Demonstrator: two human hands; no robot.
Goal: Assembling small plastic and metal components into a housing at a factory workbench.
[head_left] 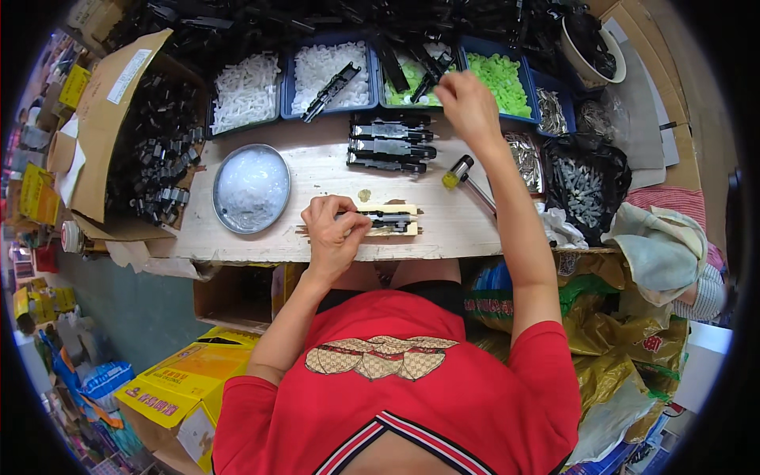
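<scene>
My left hand point(336, 231) is closed at the left end of a cream block fixture point(410, 212). Its thumb and fingers pinch a slim black-and-grey part point(388, 218) lying along the fixture. My right hand point(469, 107) reaches across the table to the bins, its fingers curled together. It hovers at the edge of a bin of bright green plastic pieces point(500, 83), beside a black mechanism point(432, 77) resting over the neighbouring bin. Whatever those fingertips hold, if anything, is hidden. Several finished-looking black-and-silver mechanisms point(389, 147) lie in a stack between my hands.
A round metal dish point(252, 188) of clear film-like material stands left. Bins of white pieces point(244, 95) line the back. A cardboard box point(127, 119) of black parts flanks the left. A yellow-ended screwdriver-like tool point(457, 171) and a black bag of grey parts point(582, 186) lie right.
</scene>
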